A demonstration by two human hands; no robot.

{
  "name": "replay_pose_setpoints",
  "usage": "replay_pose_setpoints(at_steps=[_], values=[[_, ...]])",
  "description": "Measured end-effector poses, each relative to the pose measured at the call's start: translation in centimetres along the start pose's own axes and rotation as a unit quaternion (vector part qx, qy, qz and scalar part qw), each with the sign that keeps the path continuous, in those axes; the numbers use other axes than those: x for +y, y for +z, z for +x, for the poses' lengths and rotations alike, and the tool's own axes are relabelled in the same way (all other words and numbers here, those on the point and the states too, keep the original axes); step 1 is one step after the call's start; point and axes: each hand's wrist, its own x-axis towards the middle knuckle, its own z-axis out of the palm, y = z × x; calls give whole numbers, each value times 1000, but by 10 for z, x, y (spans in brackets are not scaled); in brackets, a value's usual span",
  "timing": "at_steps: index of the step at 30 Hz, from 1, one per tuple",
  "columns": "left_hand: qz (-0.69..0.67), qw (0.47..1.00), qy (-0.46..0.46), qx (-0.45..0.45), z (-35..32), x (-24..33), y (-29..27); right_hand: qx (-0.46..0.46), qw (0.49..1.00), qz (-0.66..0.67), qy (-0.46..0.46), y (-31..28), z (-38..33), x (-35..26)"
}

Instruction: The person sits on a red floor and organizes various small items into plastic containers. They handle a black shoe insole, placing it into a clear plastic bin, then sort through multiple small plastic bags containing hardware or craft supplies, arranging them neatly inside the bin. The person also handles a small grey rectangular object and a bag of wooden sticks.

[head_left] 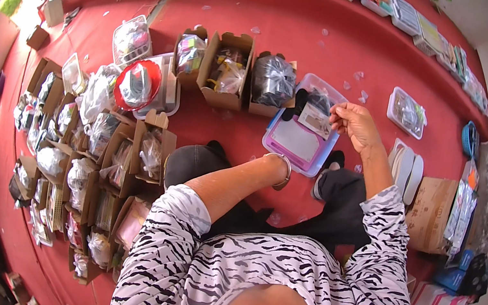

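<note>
Clearly, from where I stand, everything hinges on the right hand [358, 128] and the pale card packet [315, 120]. The packet lies just left of the pinch and a touch nearer the wearer's body, so close that I can't say whether the fingertips touch it. Thumb and fingers are drawn together into a point; whether something thin is caught between them, I can't tell from here. The packet sits slantwise, its face up, and the foreshortening leaves me unsure which of its edges is the longer.

Farther left of the grip, right beside the packet, a slim black piece [295, 104] runs lengthwise, pointing away from the wearer. Below the grip and to its left, towards the wearer's lap, lies a purple-framed board [292, 140], its long side going roughly left to right. Packet and board both lie within the outline of a clear tub [332, 87], whose far rim shows just beyond the grip.

Of the two arms, the right is plainly the nearer to the packet. The left forearm [235, 185] comes in from the left and nearer the body, ending at a bracelet [288, 174] close to the board's near edge; past that the left hand is hidden, so its grip is anyone's guess.
</note>
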Motion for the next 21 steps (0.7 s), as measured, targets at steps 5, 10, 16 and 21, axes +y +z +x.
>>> replay_pose_setpoints(at_steps=[5, 10, 16, 21], values=[[53, 997, -46, 22, 13, 9, -9, 64, 988, -141, 23, -22, 41, 55], [51, 994, -74, 62, 9, 29, -44, 88, 927, -363, -34, -21, 108, 81], [-10, 997, -30, 68, -2, 31, -58, 98, 968, -231, 22, -7, 187, 95], [-13, 995, -21, 93, 11, 27, -54, 124, 920, -366, -61, 8, 267, 112]])
